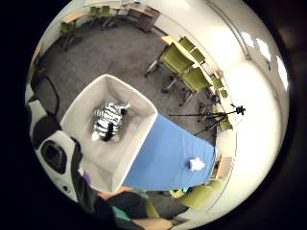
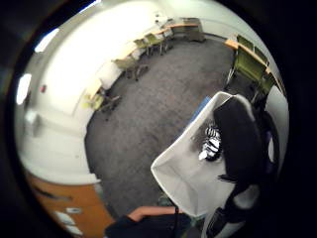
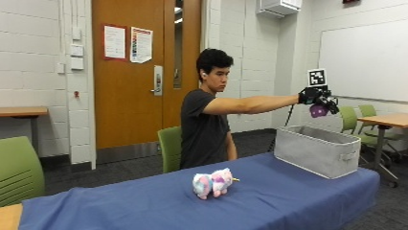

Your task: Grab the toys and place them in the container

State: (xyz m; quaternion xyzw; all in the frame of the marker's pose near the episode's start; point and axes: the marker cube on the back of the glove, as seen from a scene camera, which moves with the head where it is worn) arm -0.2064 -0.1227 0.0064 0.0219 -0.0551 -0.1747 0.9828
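My gloved right hand (image 3: 311, 95) is stretched out high above the grey fabric container (image 3: 317, 151) at the end of the blue table. Its fingers curl round a purple toy (image 3: 317, 111) that hangs just under the palm. A sliver of that purple toy (image 1: 85, 178) shows by the palm. A zebra toy (image 1: 109, 121) lies on the floor of the container (image 1: 144, 103); the same zebra toy (image 2: 212, 143) shows past a gloved finger (image 2: 238, 134). A pink and white plush toy (image 3: 212, 182) stands on the blue tablecloth (image 3: 146, 203), far from the hand.
Green chairs (image 3: 17, 168) stand beside and behind the table. A wooden desk (image 3: 386, 119) and more chairs are past the container. A tripod (image 1: 225, 114) stands on the carpet beyond the table's far end. The person sits behind the table.
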